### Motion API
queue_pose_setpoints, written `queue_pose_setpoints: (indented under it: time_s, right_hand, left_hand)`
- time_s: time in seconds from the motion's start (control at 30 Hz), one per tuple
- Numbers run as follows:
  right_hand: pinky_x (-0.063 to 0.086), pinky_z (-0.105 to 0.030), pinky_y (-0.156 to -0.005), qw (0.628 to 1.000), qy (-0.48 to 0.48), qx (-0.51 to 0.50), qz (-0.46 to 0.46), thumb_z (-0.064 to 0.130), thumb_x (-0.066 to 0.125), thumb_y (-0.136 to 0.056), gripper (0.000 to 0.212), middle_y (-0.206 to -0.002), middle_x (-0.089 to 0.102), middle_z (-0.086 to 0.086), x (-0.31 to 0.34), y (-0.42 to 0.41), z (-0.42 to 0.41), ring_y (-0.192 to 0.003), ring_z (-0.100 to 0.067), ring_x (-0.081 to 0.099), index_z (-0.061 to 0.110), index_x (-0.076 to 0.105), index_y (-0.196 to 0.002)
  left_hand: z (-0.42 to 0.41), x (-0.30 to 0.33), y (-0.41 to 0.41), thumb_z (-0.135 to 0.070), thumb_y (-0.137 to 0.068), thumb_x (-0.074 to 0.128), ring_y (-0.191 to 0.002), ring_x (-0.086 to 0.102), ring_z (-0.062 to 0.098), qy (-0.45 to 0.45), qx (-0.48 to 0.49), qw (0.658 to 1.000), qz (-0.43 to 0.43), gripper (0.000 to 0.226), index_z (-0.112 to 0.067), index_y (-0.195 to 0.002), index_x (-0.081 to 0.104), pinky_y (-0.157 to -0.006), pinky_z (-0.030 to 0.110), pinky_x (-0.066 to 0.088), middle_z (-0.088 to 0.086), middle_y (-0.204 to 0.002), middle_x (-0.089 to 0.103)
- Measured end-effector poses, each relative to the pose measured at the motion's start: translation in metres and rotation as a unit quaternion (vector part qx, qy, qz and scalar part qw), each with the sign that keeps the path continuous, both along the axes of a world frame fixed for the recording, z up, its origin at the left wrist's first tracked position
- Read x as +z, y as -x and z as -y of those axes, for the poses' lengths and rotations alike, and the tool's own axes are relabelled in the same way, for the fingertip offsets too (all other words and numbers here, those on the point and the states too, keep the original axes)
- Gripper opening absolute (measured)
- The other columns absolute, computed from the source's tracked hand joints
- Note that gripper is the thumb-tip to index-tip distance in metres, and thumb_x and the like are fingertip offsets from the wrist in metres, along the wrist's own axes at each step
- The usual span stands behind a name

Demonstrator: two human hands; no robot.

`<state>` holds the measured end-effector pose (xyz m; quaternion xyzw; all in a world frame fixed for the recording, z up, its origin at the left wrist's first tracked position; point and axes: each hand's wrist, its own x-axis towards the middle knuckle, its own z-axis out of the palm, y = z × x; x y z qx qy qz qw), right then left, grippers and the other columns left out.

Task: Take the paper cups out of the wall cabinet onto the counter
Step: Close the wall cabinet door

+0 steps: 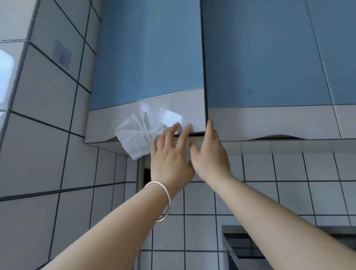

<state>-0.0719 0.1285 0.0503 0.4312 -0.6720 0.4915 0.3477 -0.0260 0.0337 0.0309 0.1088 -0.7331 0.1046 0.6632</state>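
Observation:
The wall cabinet has blue doors with white lower strips, and I look up at it from below. No paper cups show, and the counter is out of view. My left hand reaches up to the bottom right corner of the left door. Its fingertips rest on the white strip and a crumpled white cloth is bunched in it. My right hand is beside it, with one finger pointing up along the seam between the doors. A thin dark gap shows under the left door's lower edge.
The right door is closed. White tiled wall surrounds the cabinet on the left and below. A vertical pipe runs down under the cabinet. A steel range hood sits at the lower right.

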Motion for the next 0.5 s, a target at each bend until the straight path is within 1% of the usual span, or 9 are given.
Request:
queue_pose_setpoints:
  time_s: [0.07,0.1,0.17,0.23,0.33,0.5]
  right_hand:
    - [0.036,-0.033,-0.105,0.996,-0.013,-0.079,-0.040,0.023,0.043,-0.095,0.075,-0.160,0.011,-0.003,-0.001,0.007,0.003,-0.144,-0.021,0.022,0.014,-0.006,-0.151]
    - [0.033,-0.032,-0.108,0.991,-0.020,-0.114,-0.061,0.020,0.043,-0.094,0.077,-0.161,0.005,-0.004,-0.001,0.011,0.004,-0.146,-0.021,0.017,0.011,-0.007,-0.151]
    - [0.022,-0.030,-0.115,0.979,-0.045,-0.174,-0.095,0.015,0.044,-0.092,0.079,-0.161,-0.007,-0.007,-0.002,0.023,0.007,-0.148,-0.021,0.005,0.007,-0.009,-0.150]
    - [0.012,-0.029,-0.119,0.967,-0.073,-0.217,-0.117,0.015,0.043,-0.091,0.081,-0.159,-0.016,-0.008,-0.004,0.034,0.010,-0.149,-0.020,-0.002,0.006,-0.012,-0.149]
    - [0.005,-0.032,-0.121,0.951,-0.112,-0.256,-0.136,0.018,0.044,-0.089,0.084,-0.158,-0.020,-0.010,-0.004,0.046,0.012,-0.149,-0.021,-0.007,0.007,-0.015,-0.148]
    - [0.000,-0.039,-0.122,0.929,-0.161,-0.304,-0.138,0.027,0.044,-0.090,0.087,-0.157,-0.020,-0.015,-0.006,0.058,0.022,-0.147,-0.026,-0.014,0.002,-0.017,-0.147]
  left_hand:
    - [0.005,0.002,0.009,-0.034,-0.081,0.054,-0.138,0.034,0.031,0.007,0.008,1.000,0.000,0.062,-0.024,-0.139,0.037,-0.113,0.051,0.026,0.008,-0.149,0.038]
    - [0.008,0.002,0.014,-0.034,-0.080,0.055,-0.138,0.035,0.031,0.015,0.013,1.000,0.003,0.062,-0.024,-0.139,0.038,-0.113,0.053,0.024,0.008,-0.148,0.039]
    - [0.017,0.004,0.025,-0.033,-0.075,0.060,-0.138,0.035,0.032,0.036,0.025,0.999,0.003,0.066,-0.023,-0.137,0.040,-0.112,0.057,0.022,0.010,-0.148,0.041]
    - [0.024,0.005,0.037,-0.033,-0.071,0.065,-0.137,0.037,0.032,0.052,0.034,0.998,0.001,0.069,-0.022,-0.136,0.041,-0.111,0.059,0.021,0.010,-0.147,0.043]
    - [0.032,0.006,0.055,-0.033,-0.068,0.068,-0.137,0.036,0.032,0.063,0.029,0.998,-0.004,0.074,-0.020,-0.136,0.040,-0.111,0.060,0.019,0.011,-0.147,0.041]
    - [0.046,0.002,0.078,-0.030,-0.065,0.072,-0.140,0.031,0.031,0.070,0.020,0.997,-0.005,0.082,-0.018,-0.139,0.037,-0.112,0.058,0.020,0.012,-0.150,0.035]
